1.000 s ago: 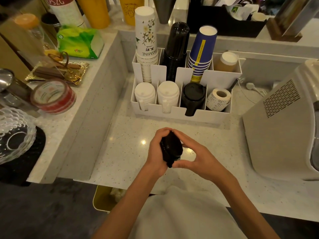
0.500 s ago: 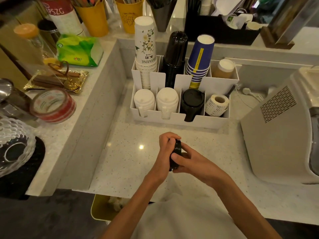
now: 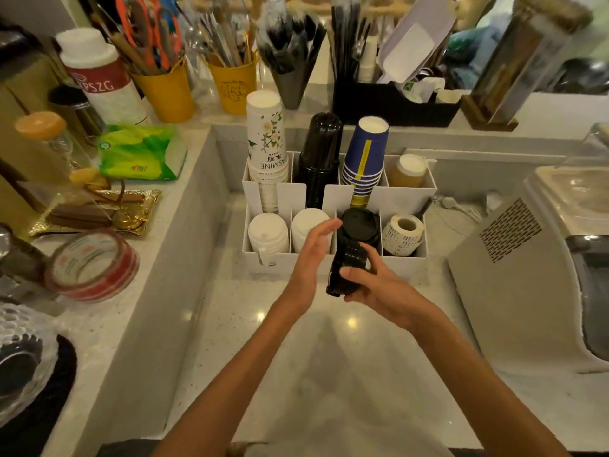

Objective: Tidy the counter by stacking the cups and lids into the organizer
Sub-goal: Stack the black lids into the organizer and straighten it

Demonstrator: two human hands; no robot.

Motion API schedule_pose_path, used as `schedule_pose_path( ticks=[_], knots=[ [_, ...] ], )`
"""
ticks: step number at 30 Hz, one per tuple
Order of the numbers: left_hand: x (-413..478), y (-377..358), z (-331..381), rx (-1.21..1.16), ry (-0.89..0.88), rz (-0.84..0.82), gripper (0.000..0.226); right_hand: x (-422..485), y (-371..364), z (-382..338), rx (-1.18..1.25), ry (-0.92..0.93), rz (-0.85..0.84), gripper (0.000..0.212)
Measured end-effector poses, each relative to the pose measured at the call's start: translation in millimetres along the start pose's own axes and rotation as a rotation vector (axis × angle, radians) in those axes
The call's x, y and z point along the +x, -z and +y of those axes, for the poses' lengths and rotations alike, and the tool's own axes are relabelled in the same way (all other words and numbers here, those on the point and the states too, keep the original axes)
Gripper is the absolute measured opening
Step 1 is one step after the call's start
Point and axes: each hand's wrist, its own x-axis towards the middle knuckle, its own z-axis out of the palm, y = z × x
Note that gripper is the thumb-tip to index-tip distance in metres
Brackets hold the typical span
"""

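A white organizer (image 3: 408, 194) stands at the back of the counter. Its rear row holds a white floral cup stack (image 3: 267, 143), a black cup stack (image 3: 320, 153), a blue cup stack (image 3: 364, 159) and a brown cup (image 3: 408, 171). Its front row holds two white lid stacks (image 3: 267, 232) and black lids (image 3: 359, 222). My right hand (image 3: 375, 285) grips a stack of black lids (image 3: 346, 268), pressed against the black lid slot. My left hand (image 3: 313, 255) is open beside that stack, fingers reaching the slot's top.
A label roll (image 3: 403, 234) fills the organizer's front right slot. A grey machine (image 3: 527, 275) stands at the right. On the raised left ledge (image 3: 184, 225) are a tape roll (image 3: 94, 265), a green tissue pack (image 3: 141, 153) and a gold tray (image 3: 95, 212). Utensil holders line the back.
Both hands moved forward from the counter's middle to the organizer's front row, carrying the black lids. My left hand let go of the stack and opened.
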Motion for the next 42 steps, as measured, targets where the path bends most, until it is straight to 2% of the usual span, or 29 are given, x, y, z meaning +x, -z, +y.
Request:
schedule_pose_path(
  ticks=[2, 4, 6, 8, 11, 16, 24, 34, 42],
  knots=[
    [19, 29, -8, 0.363, -0.047, 0.161, 0.029, 9, 15, -19, -0.156, 0.076, 0.112, 0.074],
    [34, 62, -21, 0.746, -0.131, 0.252, 0.029, 23, 31, -37, -0.479, 0.192, 0.264, 0.077],
    [47, 86, -40, 0.994, -0.138, 0.227, 0.034, 40, 42, -52, -0.859, 0.244, 0.393, 0.083],
    [53, 95, -60, 1.149, -0.026, 0.12, 0.041, 57, 42, -61, -1.214, 0.214, 0.455, 0.089],
    [52, 92, -86, 1.331, 0.056, 0.024, 0.05, 78, 33, -65, -1.434, 0.137, 0.413, 0.093],
    [53, 93, -96, 1.284, 0.005, 0.106, 0.044, 91, 30, -71, -1.628, 0.064, 0.36, 0.094],
    [50, 96, -104, 1.207, -0.071, 0.147, 0.048, 95, 36, -74, -1.7, 0.107, 0.282, 0.093],
    [50, 95, -111, 1.179, -0.097, 0.184, 0.046, 102, 51, -86, -1.808, 0.164, 0.042, 0.098],
    [50, 93, -112, 1.164, -0.107, 0.209, 0.042, 100, 54, -76, -1.926, 0.264, 0.037, 0.097]
  ],
)
